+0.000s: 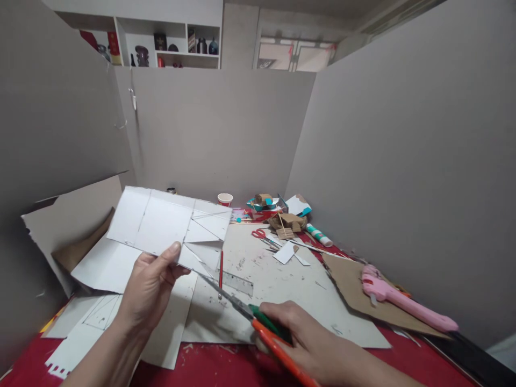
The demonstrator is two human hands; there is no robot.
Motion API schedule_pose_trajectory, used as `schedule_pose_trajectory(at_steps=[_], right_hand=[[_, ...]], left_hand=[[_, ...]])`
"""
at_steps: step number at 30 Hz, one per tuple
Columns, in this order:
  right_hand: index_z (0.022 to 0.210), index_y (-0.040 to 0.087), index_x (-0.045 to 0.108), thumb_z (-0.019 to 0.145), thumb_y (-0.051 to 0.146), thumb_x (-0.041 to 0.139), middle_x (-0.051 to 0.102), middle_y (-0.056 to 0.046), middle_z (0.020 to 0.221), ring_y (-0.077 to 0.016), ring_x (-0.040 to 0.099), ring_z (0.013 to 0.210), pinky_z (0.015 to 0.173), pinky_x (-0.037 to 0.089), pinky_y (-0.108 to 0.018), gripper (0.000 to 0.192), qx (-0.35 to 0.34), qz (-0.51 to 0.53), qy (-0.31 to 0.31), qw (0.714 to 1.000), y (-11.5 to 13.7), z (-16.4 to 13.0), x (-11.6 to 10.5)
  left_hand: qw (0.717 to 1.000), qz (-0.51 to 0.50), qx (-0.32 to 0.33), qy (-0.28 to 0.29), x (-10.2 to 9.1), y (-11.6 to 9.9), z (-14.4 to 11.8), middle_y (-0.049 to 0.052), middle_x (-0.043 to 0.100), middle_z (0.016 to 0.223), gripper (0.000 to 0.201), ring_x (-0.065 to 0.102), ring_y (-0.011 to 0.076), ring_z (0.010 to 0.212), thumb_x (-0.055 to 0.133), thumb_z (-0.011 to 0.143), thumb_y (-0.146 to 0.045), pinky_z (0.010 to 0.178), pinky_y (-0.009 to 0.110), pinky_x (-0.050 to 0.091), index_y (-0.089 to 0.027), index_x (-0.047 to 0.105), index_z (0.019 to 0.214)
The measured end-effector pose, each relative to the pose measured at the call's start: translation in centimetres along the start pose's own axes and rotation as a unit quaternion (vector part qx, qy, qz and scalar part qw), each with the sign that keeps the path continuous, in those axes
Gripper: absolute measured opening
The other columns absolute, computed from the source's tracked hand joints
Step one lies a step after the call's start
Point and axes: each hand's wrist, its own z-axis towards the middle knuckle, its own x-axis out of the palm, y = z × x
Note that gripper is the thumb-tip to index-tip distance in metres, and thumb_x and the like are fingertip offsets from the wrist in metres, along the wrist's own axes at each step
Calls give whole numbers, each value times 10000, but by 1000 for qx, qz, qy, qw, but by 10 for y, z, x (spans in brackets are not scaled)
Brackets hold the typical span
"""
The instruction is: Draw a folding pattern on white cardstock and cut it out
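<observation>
White card [161, 223] held by left hand [147, 287]; right hand [302, 333] grips scissors [242, 309].

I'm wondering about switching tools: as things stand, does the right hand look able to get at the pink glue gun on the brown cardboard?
Probably not at once: the right hand is full, gripping the scissors. Otherwise nothing stands between it and the pink glue gun lying exposed on the brown cardboard.
</observation>
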Motion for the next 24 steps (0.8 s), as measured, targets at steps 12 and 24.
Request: schedule_pose_trajectory(at_steps=[12, 24], right_hand=[[1042, 133, 652, 853, 422, 598, 671, -130, 999, -229, 603, 883, 798, 471, -351, 349, -82, -37, -103, 991, -3, 2, 5], [1009, 159, 623, 967, 387, 492, 658, -70, 942, -202, 595, 1003, 949, 476, -375, 266, -155, 291, -145, 933, 6, 5, 17]], left_hand=[[994, 48, -62, 70, 6, 20, -10, 9, 721, 743, 199, 641, 122, 630, 851, 686, -288, 562, 223, 565, -151, 754, 795], [970, 88, -192, 124, 23, 49, -33, 77, 765, 822, 292, 680, 179, 633, 823, 718, -342, 644, 312, 564, -158, 761, 936]])
